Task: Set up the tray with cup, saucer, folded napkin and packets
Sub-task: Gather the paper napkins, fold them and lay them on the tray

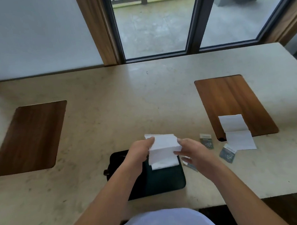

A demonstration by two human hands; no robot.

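A white paper napkin, partly folded, is held above the far edge of a black tray near the table's front. My left hand grips its left side and my right hand pinches its right side. Small grey-blue packets lie to the right: one upright beside my right hand, another further right, and a third mostly hidden under my right hand. A second white napkin, unfolded, lies over the corner of the right wooden panel. No cup or saucer is in view.
The table is beige stone with two dark wooden inset panels, one at left and one at right. Glass doors and a wall stand behind the table's far edge.
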